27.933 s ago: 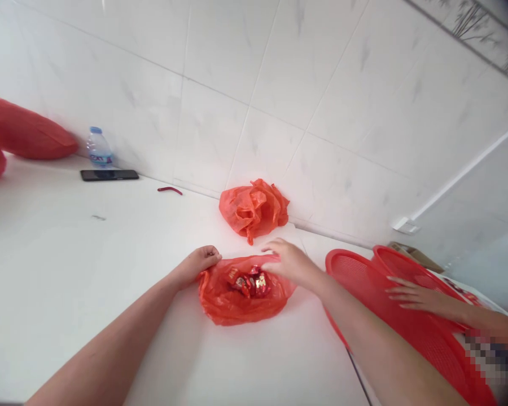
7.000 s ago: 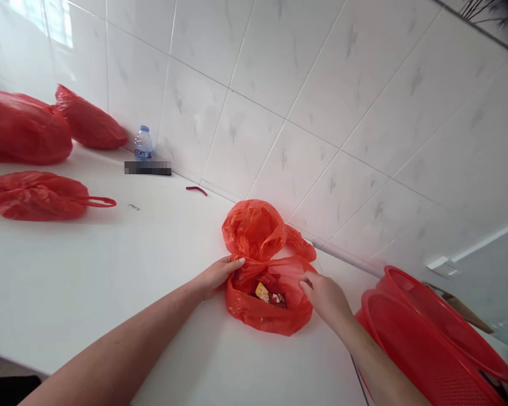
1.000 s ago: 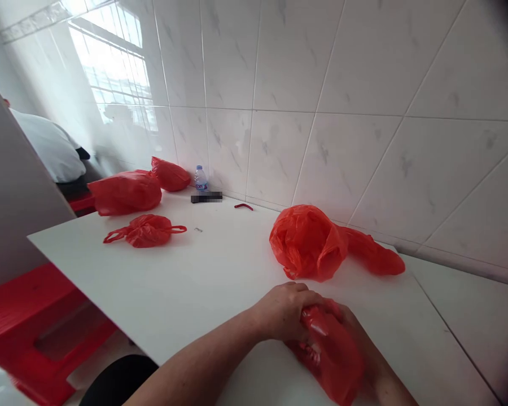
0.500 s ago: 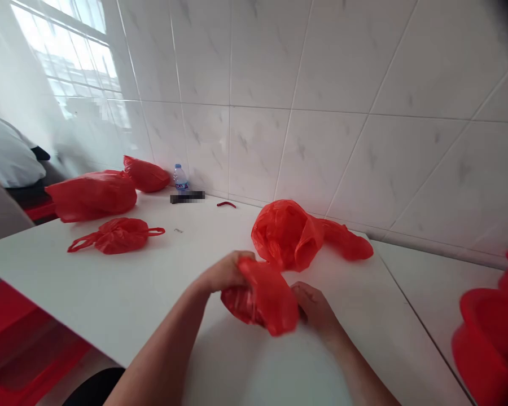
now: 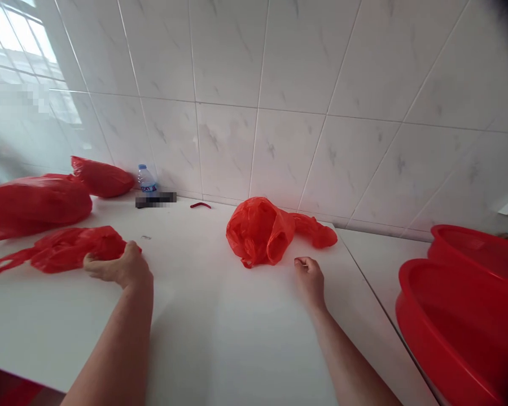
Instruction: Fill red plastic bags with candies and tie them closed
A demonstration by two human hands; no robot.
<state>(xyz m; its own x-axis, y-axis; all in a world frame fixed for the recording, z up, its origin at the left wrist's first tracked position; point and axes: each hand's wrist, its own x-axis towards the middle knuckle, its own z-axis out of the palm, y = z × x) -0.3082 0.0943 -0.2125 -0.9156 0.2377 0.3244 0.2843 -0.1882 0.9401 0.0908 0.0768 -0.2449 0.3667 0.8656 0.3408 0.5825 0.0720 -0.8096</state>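
On the left of the white table (image 5: pixel 237 338), my left hand (image 5: pixel 121 268) is closed round the right end of a crumpled red plastic bag (image 5: pixel 68 248). A looped handle of red plastic trails from the pile's left side; where one bag ends and another begins there I cannot tell. My right hand (image 5: pixel 311 276) hovers over the table with its fingers curled in and nothing visible in them. Just beyond it, apart from the fingers, stands a puffed, open-mouthed red plastic bag (image 5: pixel 258 231). Another twisted red bag (image 5: pixel 317 231) lies against its right side.
Two full red bags (image 5: pixel 34 203) sit at the back left by the tiled wall (image 5: pixel 228 146). Near them are a water bottle (image 5: pixel 147 180), a blurred dark object (image 5: pixel 156 199) and a thin dark-red curved piece (image 5: pixel 200 205). Large red basins (image 5: pixel 423 321) stand at the right.
My left hand has carried the red bag from the middle to the left, beside the tied one. My right hand has let go of that bag. The view has swung to the right.
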